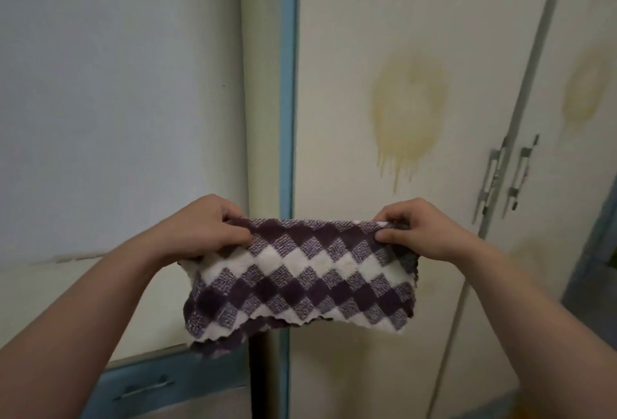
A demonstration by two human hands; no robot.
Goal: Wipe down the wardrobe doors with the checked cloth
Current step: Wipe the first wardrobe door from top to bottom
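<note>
Head view takes in one checked cloth [300, 278], two hands, two wardrobe doors [384, 34], two metal handles [490, 181] and two yellowish drip stains [409, 111]. The left hand [207, 228] pinches the cloth's upper left corner and the right hand [424, 231] its upper right. The cloth hangs stretched between them before the left-side door. Fingertips are tucked behind the fabric, and the far door runs out of frame. The cloth is fluffy, with purple and white diamonds and a zigzag hem.
</note>
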